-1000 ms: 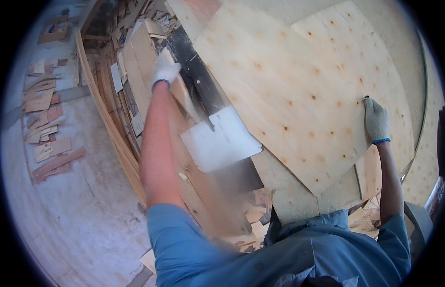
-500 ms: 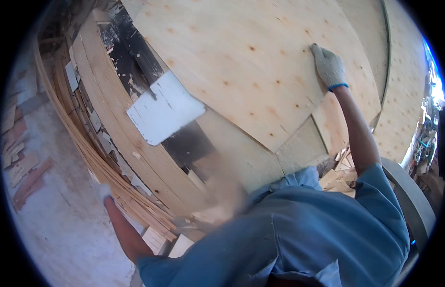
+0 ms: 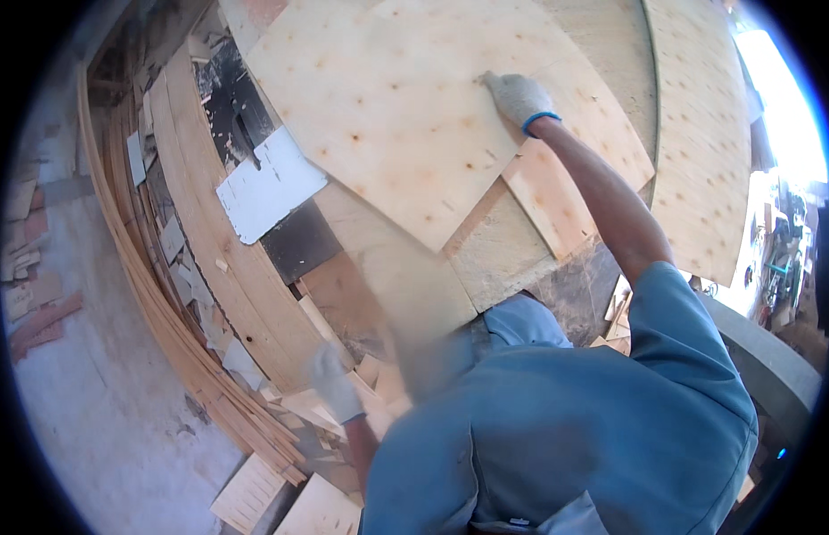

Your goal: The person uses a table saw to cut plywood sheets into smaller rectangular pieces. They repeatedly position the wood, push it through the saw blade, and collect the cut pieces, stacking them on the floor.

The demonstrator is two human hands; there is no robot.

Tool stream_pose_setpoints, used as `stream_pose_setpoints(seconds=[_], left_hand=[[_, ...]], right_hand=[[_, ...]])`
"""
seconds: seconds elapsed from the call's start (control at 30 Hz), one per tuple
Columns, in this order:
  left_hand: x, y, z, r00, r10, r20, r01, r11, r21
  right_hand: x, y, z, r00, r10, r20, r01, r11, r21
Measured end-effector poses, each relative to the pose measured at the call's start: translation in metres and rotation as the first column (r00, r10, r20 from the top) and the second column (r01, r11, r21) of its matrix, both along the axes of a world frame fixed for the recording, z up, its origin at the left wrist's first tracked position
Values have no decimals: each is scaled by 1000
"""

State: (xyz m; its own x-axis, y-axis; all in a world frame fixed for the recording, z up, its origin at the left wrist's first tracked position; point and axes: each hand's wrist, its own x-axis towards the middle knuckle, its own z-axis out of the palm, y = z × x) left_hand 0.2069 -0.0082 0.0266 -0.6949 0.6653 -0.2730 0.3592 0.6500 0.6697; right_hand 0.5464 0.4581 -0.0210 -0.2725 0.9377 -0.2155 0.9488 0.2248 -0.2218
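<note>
My right hand (image 3: 521, 100), in a pale knit glove with a blue cuff, is closed at the right edge of a large knotty plywood sheet (image 3: 396, 116). Its fingers look wrapped on that edge, though the underside is hidden. The sheet lies askew over other boards, one corner pointing toward my body. Below and to the left, my left hand (image 3: 336, 385), also gloved, is smeared by motion beside wood scraps (image 3: 370, 370); its fingers cannot be made out. Left of the sheet's edge rests a white panel (image 3: 270, 185) over dark boards (image 3: 300, 239).
Long timber planks (image 3: 205, 214) and a bundle of thin wood strips (image 3: 156, 294) run along the left. Broken offcuts (image 3: 49, 321) lie on the dusty floor. Another plywood board (image 3: 700, 152) stands at the right, near a grey curved edge (image 3: 762, 348).
My right hand and the plywood sheet have shifted left, the sheet's corner moving nearer the white panel. My left hand has swung in from the far left toward my body. The view has moved slightly.
</note>
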Motion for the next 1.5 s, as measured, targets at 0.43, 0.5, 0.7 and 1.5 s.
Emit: stream_pose_setpoints(seconds=[0.43,0.5,0.7,1.5], left_hand=[[105,0,-41,571,-727,382,772,634,53],[118,-10,-12,288,-943,165,958,285,-42],[167,-55,-5,493,23,870,481,826,-294],[597,93,67,227,-612,757,692,648,317]], right_hand=[[112,-304,28,961,-276,27,276,961,2],[122,-352,22,935,-349,-66,350,937,4],[150,-466,40,785,-593,-177,567,804,-180],[826,-617,91,280,-958,65,750,261,608]])
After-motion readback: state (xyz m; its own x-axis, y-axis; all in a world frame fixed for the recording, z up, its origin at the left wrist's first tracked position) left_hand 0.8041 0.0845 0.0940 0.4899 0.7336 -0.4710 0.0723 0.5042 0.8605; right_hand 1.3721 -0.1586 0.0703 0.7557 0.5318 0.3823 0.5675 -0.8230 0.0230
